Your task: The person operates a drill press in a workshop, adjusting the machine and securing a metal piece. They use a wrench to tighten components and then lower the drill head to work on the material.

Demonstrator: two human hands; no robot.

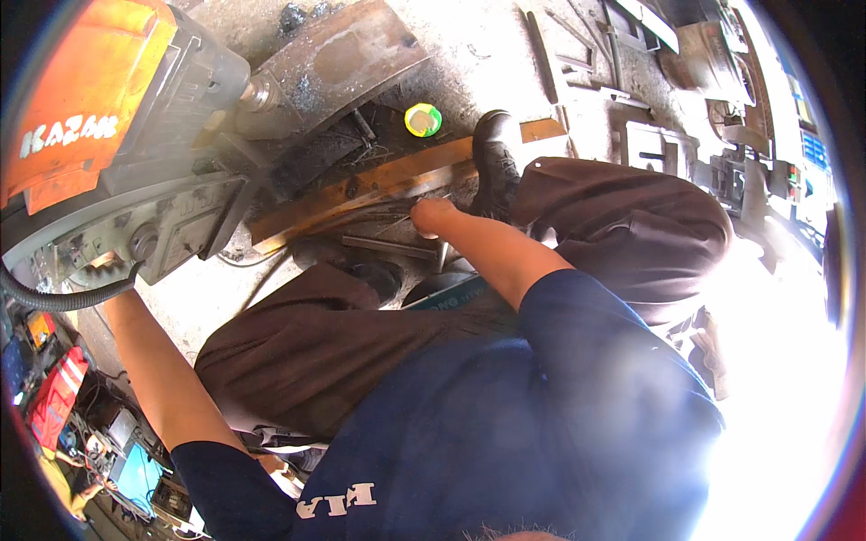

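Observation:
My right hand (433, 218) is closed between my knees, beside a long wooden beam (397, 180). Thin metal rods (374, 215) lie by its fingers, but whether it grips one is hidden. Out to the left, my left hand (110, 272) reaches to the side of a grey machine (185, 221) with an orange cover (86, 99). A black corrugated hose (77, 299) crosses in front of that hand and its fingers are mostly hidden. The machine's round spindle end (260, 93) faces a rusty steel block (338, 59) scattered with metal shavings.
A yellow-green round container (422, 120) stands beyond the beam. My black boot (496, 158) is at the beam's far side. Metal bars and frames (658, 149) lie on the floor at the upper right. Cables, a red cloth (59, 397) and tools clutter the lower left.

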